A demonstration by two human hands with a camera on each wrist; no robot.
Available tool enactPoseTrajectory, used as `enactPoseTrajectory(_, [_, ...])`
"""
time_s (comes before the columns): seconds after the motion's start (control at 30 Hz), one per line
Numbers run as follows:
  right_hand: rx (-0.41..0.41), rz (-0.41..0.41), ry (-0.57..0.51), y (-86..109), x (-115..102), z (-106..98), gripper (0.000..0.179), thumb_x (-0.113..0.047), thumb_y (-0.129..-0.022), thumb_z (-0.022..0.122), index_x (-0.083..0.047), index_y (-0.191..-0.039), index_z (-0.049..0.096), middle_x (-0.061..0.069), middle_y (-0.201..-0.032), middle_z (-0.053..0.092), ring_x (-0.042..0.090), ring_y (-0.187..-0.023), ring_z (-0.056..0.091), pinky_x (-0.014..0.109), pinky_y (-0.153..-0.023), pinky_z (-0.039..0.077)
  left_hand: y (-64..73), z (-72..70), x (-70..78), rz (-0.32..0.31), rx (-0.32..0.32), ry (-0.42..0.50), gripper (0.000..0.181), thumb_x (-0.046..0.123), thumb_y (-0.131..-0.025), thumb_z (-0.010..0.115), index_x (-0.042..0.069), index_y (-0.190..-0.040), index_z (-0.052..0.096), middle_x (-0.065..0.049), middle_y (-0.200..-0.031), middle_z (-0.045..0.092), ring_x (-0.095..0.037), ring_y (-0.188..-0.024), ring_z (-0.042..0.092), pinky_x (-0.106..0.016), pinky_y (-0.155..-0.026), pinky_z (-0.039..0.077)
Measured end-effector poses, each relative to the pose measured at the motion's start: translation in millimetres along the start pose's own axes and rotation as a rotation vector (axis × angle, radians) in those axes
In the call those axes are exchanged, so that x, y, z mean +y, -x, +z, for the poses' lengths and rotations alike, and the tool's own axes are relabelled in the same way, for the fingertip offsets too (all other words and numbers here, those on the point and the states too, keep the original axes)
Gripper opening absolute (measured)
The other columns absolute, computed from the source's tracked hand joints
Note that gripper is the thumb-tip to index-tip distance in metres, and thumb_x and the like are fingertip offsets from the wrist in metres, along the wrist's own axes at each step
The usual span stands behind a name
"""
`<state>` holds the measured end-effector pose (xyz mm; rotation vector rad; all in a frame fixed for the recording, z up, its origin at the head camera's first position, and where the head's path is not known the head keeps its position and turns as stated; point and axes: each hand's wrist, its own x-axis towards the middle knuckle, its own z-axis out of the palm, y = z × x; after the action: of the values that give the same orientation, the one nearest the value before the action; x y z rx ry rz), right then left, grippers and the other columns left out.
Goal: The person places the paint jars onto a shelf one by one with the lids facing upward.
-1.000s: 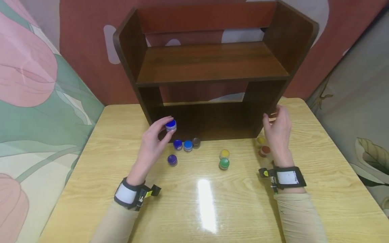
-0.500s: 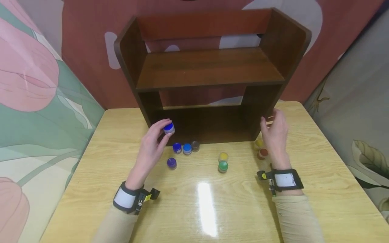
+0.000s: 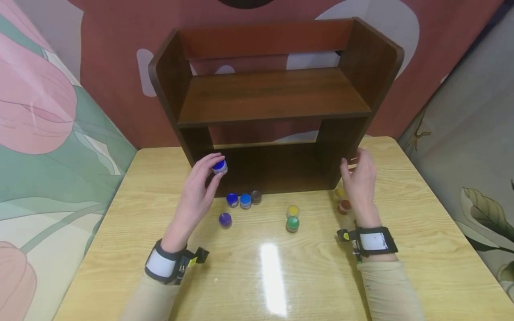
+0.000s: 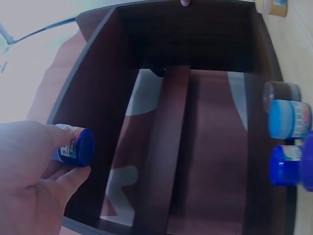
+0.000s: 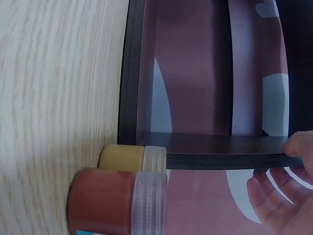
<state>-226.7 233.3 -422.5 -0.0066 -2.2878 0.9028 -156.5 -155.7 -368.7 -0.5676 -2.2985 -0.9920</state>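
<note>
My left hand [image 3: 194,191] pinches a small paint jar with a blue lid [image 3: 219,166] between thumb and fingers, raised at the lower left of the brown shelf [image 3: 273,117]. In the left wrist view the jar [image 4: 78,146] lies tilted, its label partly covered by the fingers. At the shelf's right side panel, my right hand [image 3: 360,187] has its thumb on the inner edge and its fingers outside, as the right wrist view of that hand [image 5: 286,191] shows. Beside it stand a yellow jar [image 3: 340,192] and a red-brown jar [image 3: 344,206].
Along the shelf's front stand a dark blue jar [image 3: 232,199], a lighter blue jar [image 3: 245,201] and a brown jar [image 3: 256,197]. Nearer are a purple jar [image 3: 225,220], a yellow jar [image 3: 293,211] and a green jar [image 3: 292,224]. Patterned cloth [image 3: 108,76] hangs behind the table.
The head view has shifted, so the shelf and jars sit lower in it. My left hand has moved slightly left and up relative to the shelf with its jar. The right hand stays at the panel.
</note>
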Motion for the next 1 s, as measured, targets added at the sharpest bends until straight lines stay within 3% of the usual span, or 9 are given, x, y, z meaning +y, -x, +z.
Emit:
enactPoseTrajectory(0.2, [0.004,-0.002,0.001,1.0,1,1,0.033,-0.015,-0.097,0.061,0.006,-0.12,0.054,0.025,-0.105,0.062,0.039,-0.089,0.065,0.043,-0.07,0.052,-10.0,-12.5,10.1,0.001,0.026,0.01,0.042,-0.001,-0.095,0.062,0.004,-0.136,0.057,-0.015,-0.146,0.054,-0.03,-0.133,0.055,-0.042,-0.109,0.048])
enactPoseTrajectory(0.53, [0.005,0.004,-0.013,1.3,3,2,0.032,-0.015,-0.097,0.061,0.007,-0.12,0.054,0.025,-0.104,0.062,0.039,-0.089,0.065,0.049,-0.07,0.055,-23.9,-24.8,18.2,0.046,0.093,-0.041,0.041,0.0,-0.094,0.063,0.004,-0.134,0.058,-0.012,-0.147,0.055,-0.029,-0.13,0.059,-0.041,-0.102,0.052])
enactPoseTrajectory(0.87, [0.005,0.014,-0.009,1.7,3,2,0.032,-0.013,-0.097,0.06,0.007,-0.121,0.054,0.024,-0.106,0.063,0.038,-0.09,0.066,0.032,-0.068,0.049,-37.3,-34.9,26.4,0.086,0.126,-0.084,0.039,0.006,-0.096,0.062,0.003,-0.134,0.058,-0.012,-0.145,0.056,-0.024,-0.131,0.058,-0.036,-0.106,0.05])
enactPoseTrajectory(1.0, [0.002,0.019,-0.019,2.4,3,2,0.032,-0.013,-0.097,0.06,0.007,-0.121,0.054,0.023,-0.107,0.063,0.037,-0.091,0.066,0.029,-0.069,0.048,-41.4,-37.0,28.0,0.081,0.131,-0.088,0.04,0.005,-0.095,0.063,0.004,-0.135,0.057,-0.011,-0.145,0.056,-0.025,-0.131,0.058,-0.04,-0.107,0.05])
